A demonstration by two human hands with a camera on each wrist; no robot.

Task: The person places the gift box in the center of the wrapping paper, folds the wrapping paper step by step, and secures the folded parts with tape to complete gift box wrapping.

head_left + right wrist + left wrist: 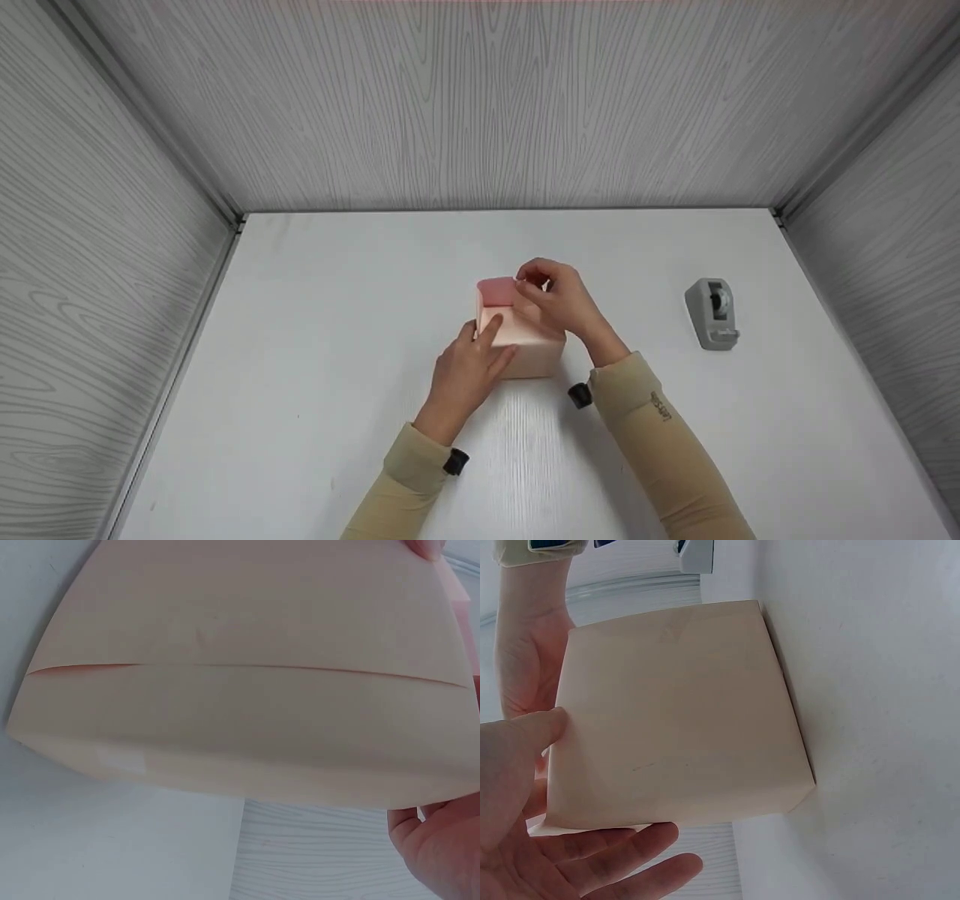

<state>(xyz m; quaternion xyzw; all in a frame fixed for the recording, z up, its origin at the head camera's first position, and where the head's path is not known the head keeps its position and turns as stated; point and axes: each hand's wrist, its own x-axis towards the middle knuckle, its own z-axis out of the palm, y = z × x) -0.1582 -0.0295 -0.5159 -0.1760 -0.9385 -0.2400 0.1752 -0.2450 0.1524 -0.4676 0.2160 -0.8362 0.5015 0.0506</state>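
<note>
A pale pink cardboard box (529, 360) stands on the table, its darker pink flap (495, 292) upright at the back. My left hand (465, 371) holds the front left corner, thumb at the top front edge, index finger on the top and other fingers along the left side. At the back right, my right hand (559, 296) pinches the flap's edge between thumb and curled fingers. The box's plain front (671, 720) faces the left wrist view. In the right wrist view, a slit runs across the front and a pale patch (124, 759) shows on the side.
A grey tape dispenser (712, 315) with a roll in it stands on the table to the right of the box. Grey wood-grain panels (480, 105) border the white table (337, 300) at the back and both sides.
</note>
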